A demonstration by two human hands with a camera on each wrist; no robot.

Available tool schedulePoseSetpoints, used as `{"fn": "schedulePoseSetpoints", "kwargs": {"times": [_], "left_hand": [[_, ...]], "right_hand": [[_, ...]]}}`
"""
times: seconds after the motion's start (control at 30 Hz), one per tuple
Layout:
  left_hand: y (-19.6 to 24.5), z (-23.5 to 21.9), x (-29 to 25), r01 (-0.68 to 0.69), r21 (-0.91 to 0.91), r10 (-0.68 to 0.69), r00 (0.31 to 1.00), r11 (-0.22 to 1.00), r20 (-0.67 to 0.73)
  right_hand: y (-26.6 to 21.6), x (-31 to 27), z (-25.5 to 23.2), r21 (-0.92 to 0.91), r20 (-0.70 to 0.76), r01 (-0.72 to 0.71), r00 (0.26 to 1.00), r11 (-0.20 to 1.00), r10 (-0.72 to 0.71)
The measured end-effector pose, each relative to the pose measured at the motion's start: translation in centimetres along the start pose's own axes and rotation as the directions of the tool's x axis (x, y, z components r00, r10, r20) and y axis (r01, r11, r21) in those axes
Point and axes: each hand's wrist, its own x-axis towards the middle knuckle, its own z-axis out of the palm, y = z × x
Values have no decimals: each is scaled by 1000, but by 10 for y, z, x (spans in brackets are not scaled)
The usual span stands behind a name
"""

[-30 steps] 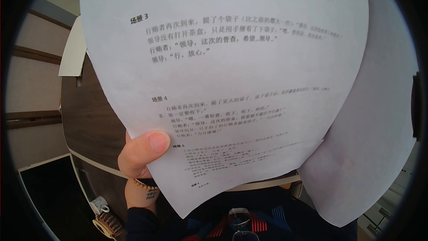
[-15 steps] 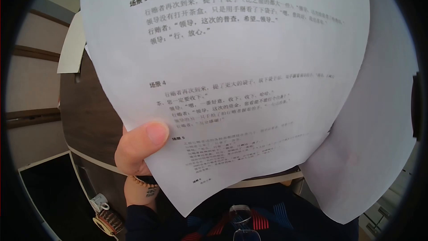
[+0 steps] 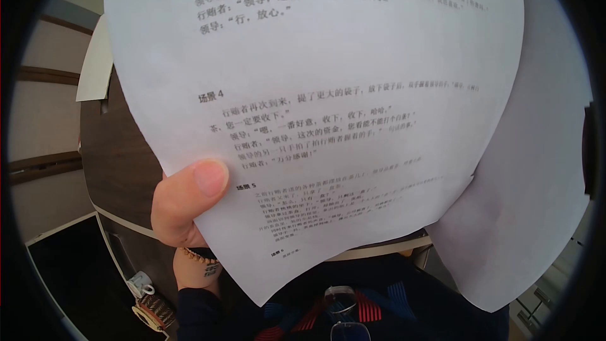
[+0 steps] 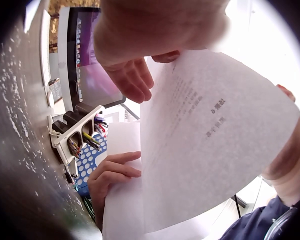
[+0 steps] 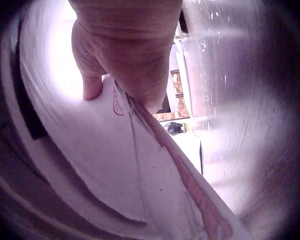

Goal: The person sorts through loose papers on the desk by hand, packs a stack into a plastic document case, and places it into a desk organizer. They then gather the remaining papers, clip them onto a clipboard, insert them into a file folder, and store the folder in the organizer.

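A sheet of paper (image 3: 341, 88) printed with Chinese text fills the head view, its lower edge curling. My left hand (image 3: 186, 202) pinches its left edge, thumb lying flat on the printed face; in the left wrist view the fingers (image 4: 132, 80) extend behind the page. Another sheet (image 3: 530, 177), pale and blank on the side that shows, hangs at the right. The printed sheet hides my right hand from the head view. From the right wrist, my right hand (image 5: 127, 60) grips paper (image 5: 100, 145) between thumb and fingers; a red mark shows near the thumb.
A dark wooden table (image 3: 120, 158) with a pale edge curves behind the paper. At lower left are a black panel (image 3: 76, 278), a white mug (image 3: 140, 283) and a patterned round item (image 3: 154, 312). In the left wrist view, a monitor (image 4: 82, 55) stands near a pen holder (image 4: 75, 132).
The printed sheet has slid upward in the head view, so its top lines have left the frame. My left hand has shifted slightly up and left with it, still pinching the edge.
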Motion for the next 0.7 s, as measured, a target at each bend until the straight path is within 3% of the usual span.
{"fn": "schedulePoseSetpoints", "kwargs": {"times": [0.43, 0.7], "left_hand": [[1, 5, 2, 38, -143, -28, 997, 989, 73], [2, 3, 1, 40, -130, -32, 998, 991, 59]], "right_hand": [[-2, -5, -2, -12, -14, -11, 1000, 1000, 11], [1, -5, -3, -14, -15, -12, 1000, 1000, 12]]}}
